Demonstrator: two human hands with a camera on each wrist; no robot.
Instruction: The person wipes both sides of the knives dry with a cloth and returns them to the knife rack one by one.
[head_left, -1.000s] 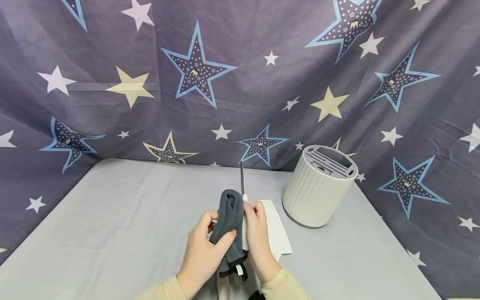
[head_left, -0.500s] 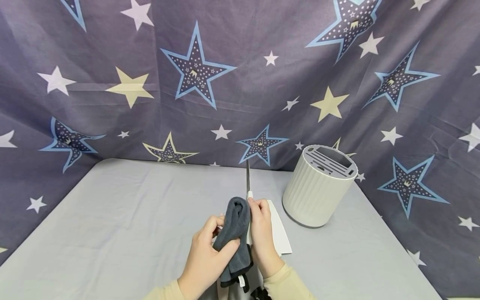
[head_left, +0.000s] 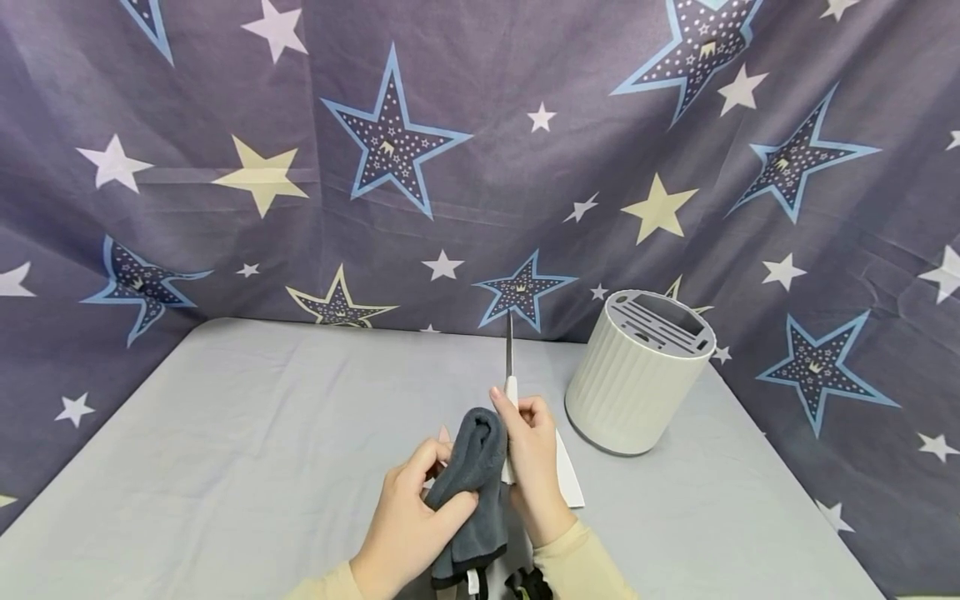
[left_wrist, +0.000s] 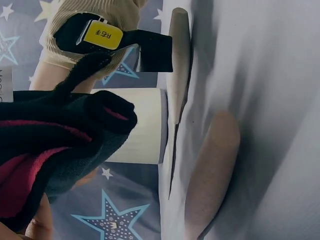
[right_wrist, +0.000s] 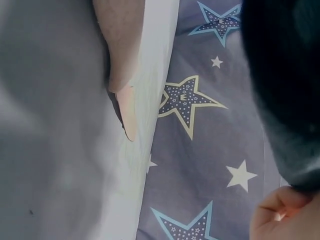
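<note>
In the head view my left hand [head_left: 408, 521] grips a folded dark grey cloth [head_left: 477, 467] with black edging and a small white tag. The left wrist view shows pink-red inside the folds of the cloth [left_wrist: 65, 140]. My right hand [head_left: 536, 467] holds a knife [head_left: 511, 390] by its white handle, its narrow blade pointing away from me, seen almost edge-on. The handle lies right along the right side of the cloth. Below the right hand, a wide white blade [head_left: 568, 477] lies on the table, partly hidden by the hand.
A ribbed cream knife block [head_left: 637, 383] with a slotted grey top stands at the right. On the table [head_left: 225, 467] lie more knives; two handles, one slim [left_wrist: 180, 65] and one thicker [left_wrist: 214, 170], show in the left wrist view. A star-patterned curtain [head_left: 465, 167] hangs behind.
Both hands have shifted to the right, and the cloth and knife with them. The cloth has also come lower in view, and my right thumb has lifted away from the knife handle a little.
</note>
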